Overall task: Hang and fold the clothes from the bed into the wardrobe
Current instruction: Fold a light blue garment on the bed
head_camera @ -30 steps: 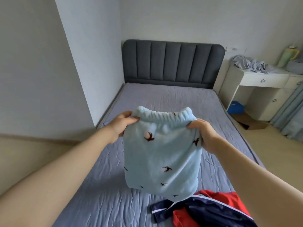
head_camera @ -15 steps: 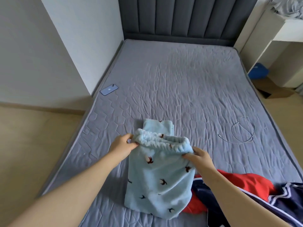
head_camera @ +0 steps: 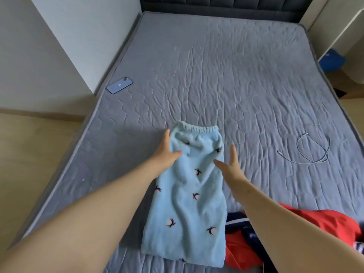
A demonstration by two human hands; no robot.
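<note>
Both hands have let go of the elastic waistband, and the fluffy light blue trousers [head_camera: 189, 194] now lie flat, folded into a long strip, on the grey quilted bed [head_camera: 216, 75]. A crumpled red and navy garment [head_camera: 325, 223] touches their lower right edge. The left hand [head_camera: 166, 152] rests straight-fingered on their left edge. The right hand [head_camera: 231, 168] is spread open just beside the right edge, holding nothing. A blue phone [head_camera: 119, 85] lies by the bed's left edge.

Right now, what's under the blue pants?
Only the grey mattress shows around the pants. Red and navy clothes meet their right edge; whether any runs underneath is covered.
</note>
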